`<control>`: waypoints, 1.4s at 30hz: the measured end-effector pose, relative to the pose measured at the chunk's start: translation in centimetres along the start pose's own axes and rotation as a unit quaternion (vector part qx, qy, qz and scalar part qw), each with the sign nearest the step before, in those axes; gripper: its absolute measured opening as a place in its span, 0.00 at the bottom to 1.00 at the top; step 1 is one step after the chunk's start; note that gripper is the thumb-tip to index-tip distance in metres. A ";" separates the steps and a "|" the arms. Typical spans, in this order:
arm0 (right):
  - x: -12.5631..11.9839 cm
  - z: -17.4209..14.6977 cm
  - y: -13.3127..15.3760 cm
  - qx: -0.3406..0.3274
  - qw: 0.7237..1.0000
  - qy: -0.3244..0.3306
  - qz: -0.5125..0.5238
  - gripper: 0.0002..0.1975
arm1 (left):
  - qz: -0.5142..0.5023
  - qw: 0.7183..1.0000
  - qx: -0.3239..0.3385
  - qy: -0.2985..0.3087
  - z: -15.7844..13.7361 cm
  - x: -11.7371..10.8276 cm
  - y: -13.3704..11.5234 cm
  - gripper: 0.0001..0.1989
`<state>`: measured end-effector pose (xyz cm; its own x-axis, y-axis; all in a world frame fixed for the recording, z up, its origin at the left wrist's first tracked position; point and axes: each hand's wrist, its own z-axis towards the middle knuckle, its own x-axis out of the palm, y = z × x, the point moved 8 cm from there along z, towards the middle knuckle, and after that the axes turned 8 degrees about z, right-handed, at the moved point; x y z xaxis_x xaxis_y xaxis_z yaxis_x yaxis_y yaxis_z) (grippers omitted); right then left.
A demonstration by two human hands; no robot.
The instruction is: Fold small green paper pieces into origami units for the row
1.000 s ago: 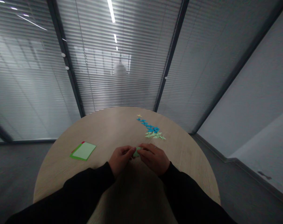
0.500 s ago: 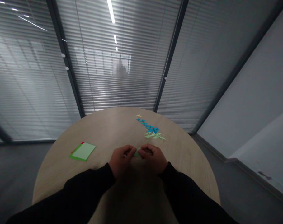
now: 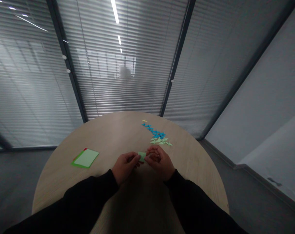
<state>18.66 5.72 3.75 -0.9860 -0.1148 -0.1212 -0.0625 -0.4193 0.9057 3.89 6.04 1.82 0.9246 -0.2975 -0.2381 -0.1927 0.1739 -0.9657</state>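
A small piece of folded light green paper [image 3: 141, 156] is between my two hands, just above the near middle of the table. My left hand [image 3: 125, 167] pinches its left side between thumb and fingers. At its right edge, my right hand [image 3: 161, 164] grips it with the thumb against the paper and the fingers curled above. Beyond my right hand lies a pile of light green folded paper stars [image 3: 160, 141]. Blue folded paper stars [image 3: 157, 133] trail away from it, ending at one yellow star [image 3: 144, 120].
On the left of the round wooden table [image 3: 113, 130] lies a stack of paper sheets [image 3: 86, 158], pale green on top, with bright green and red edges showing. Glass panels with blinds [image 3: 123, 94] stand behind the table, and a white wall [image 3: 266, 97] is at the right.
The green paper shows more of its face now, lying flatter between my hands. My right fingers have lifted and loosened slightly, while my left hand stays nearly in place.
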 end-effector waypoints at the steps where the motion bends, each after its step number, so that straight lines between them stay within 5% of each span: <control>1: 0.1 -0.1 0.7 -0.037 0.998 0.005 -0.050 0.14 | -0.002 1.000 -0.007 -0.006 0.0 -0.1 0.2 0.20; 6: 1.1 -0.9 4.1 -0.218 0.947 0.036 -0.235 0.06 | -0.008 1.000 -0.010 -0.002 0.1 0.0 0.5 0.19; 11: 2.2 -1.6 5.0 -0.298 0.902 0.048 -0.307 0.08 | -0.006 1.000 -0.007 -0.005 0.2 0.1 0.3 0.19; 28: 3.7 -2.8 5.1 -0.372 0.794 0.081 -0.473 0.08 | -0.036 0.997 -0.064 -0.015 -0.2 0.1 1.1 0.19; 42: 4.5 -3.1 4.8 -0.371 0.764 0.124 -0.512 0.10 | -0.111 0.990 -0.083 -0.015 -0.4 0.4 1.1 0.18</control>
<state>14.43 0.38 6.29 -0.4123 0.4872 -0.7698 -0.5866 -0.7885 -0.1849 3.91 5.77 0.61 0.9592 -0.2823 -0.0180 -0.0332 -0.0493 -0.9982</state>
